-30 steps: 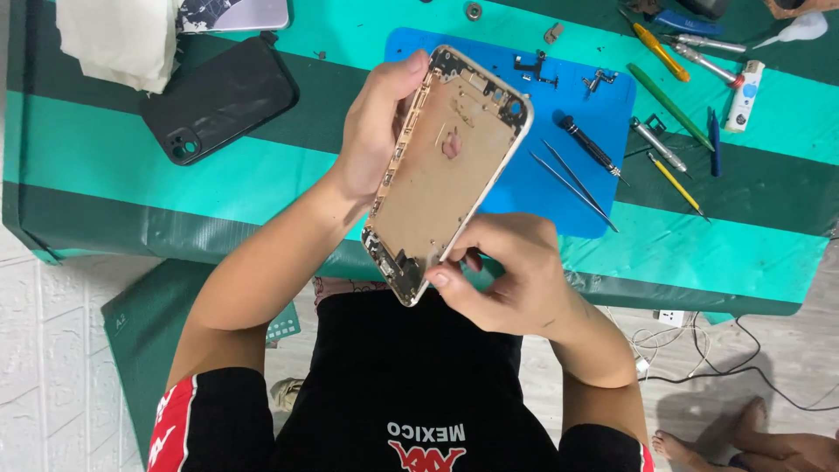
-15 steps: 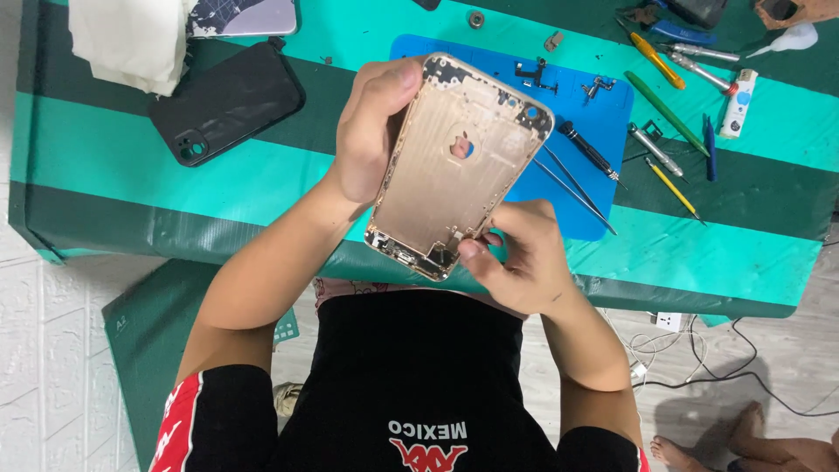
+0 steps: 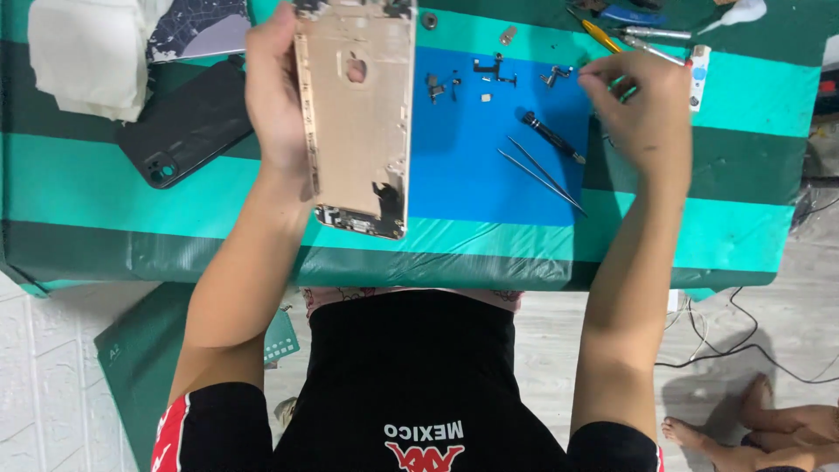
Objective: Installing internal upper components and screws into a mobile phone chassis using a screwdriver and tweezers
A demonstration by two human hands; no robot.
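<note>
The left hand (image 3: 278,96) is closed around the left edge of one gold phone housing (image 3: 357,114), held upright over the left border of the blue mat (image 3: 463,188). The right hand (image 3: 638,109) pinches its fingertips together at the mat's right edge; what they hold is too small to tell. On the mat lie one black screwdriver (image 3: 552,137) and one pair of tweezers (image 3: 540,175). One black phone case (image 3: 188,122) lies well left of the mat.

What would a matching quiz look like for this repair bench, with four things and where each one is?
Things:
1. gold phone housing
2. black phone case
3. tweezers
4. white cloth

Places:
a. far left corner of the table
b. held up in the left hand
c. lying on the blue mat
d. flat on the striped table cover, left of the housing

Pairs: 1-b, 2-d, 3-c, 4-a
</note>
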